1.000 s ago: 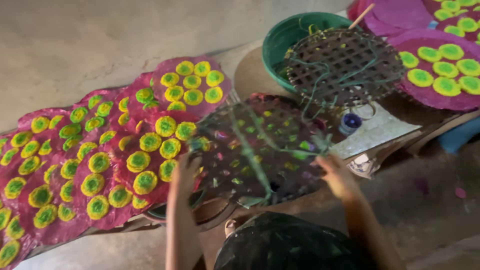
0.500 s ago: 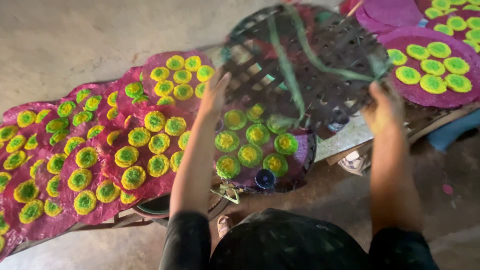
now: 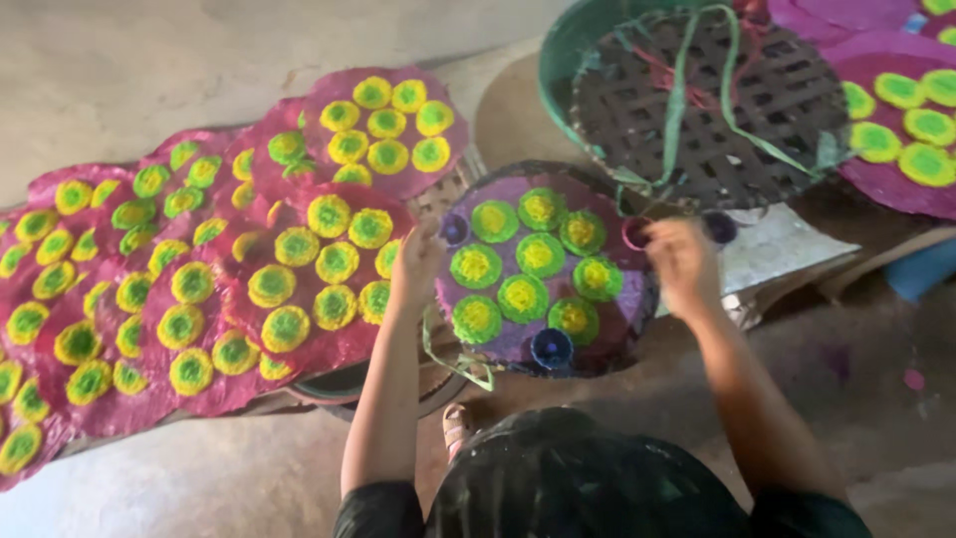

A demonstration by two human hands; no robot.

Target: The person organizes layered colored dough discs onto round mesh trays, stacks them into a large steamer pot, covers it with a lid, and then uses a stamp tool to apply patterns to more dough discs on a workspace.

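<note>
Your left hand (image 3: 418,261) and right hand (image 3: 680,261) gripping opposite edges of purple disc (image 3: 533,269), arms extended forward. Disc lying centre, carrying seven yellow-green circles (image 3: 476,266), below woven tray (image 3: 712,105).

Bare grey concrete floor (image 3: 129,70), pink stains at right; soft, even daylight.

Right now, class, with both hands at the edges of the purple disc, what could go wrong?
1. The left hand sits beside the overlapping pink discs; a careless lift could perhaps drag or smear them.
2. The right hand is close to a small pink cup; it might tip onto the purple disc.
</note>
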